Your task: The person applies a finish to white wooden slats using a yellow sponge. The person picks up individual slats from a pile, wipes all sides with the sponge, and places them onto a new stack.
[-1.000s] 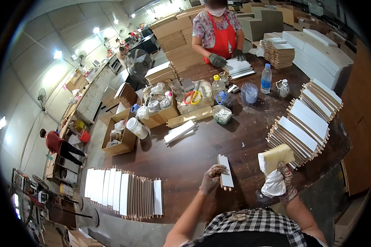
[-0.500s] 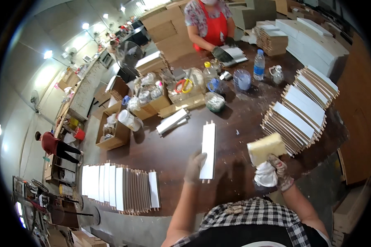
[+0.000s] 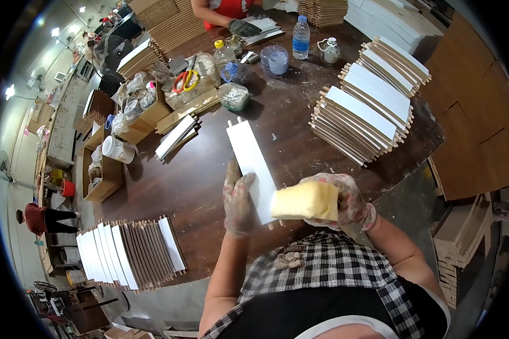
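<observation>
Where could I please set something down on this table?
Bare tabletop lies between the left hand and the left boards; another patch, with a scrap, lies between the held board and the right boards. It is crowded around the scissors and yellow-capped bottle.

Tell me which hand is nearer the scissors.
Left. In the picture, the left hand is below and right of the scissors; the right hand is also below, but farther right.

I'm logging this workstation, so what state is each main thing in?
White panel: held in the gloved left hand
Yellow sponge: held in the gloved right hand
Yellow-capped bottle: standing, capped
Blue-labelled bottle: standing, capped
Scissors: unheld; blade opening unclear
Cardboard box: open, filled
Panels at lower left: lined up
</observation>
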Demonstrator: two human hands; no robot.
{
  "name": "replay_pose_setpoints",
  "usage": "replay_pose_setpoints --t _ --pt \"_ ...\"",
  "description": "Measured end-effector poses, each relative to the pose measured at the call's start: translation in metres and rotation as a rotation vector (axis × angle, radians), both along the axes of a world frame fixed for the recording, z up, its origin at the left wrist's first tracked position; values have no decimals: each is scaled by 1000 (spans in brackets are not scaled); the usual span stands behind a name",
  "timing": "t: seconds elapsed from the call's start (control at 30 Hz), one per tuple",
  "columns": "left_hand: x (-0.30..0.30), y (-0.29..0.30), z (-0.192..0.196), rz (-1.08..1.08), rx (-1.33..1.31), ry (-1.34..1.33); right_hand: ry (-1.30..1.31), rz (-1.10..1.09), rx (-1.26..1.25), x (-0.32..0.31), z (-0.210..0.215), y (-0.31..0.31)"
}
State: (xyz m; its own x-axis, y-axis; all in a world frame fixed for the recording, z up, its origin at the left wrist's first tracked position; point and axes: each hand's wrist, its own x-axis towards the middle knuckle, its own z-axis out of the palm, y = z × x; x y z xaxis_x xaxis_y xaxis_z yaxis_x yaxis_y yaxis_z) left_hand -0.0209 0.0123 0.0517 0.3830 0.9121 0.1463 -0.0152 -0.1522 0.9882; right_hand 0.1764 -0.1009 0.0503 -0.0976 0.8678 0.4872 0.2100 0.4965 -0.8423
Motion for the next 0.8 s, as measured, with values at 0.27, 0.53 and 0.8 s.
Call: replay_pose_setpoints --t 0.27,0.53,0.8 --pt "-10 -2 14 -119 -107 -30 -157 -200 304 20 -19 48" --pt "-21 -2 1 -118 -180 -126 -102 -164 347 -4 -5 52" --pt "-28 -8 0 -154 -153 -16 144 -199 64 18 20 58"
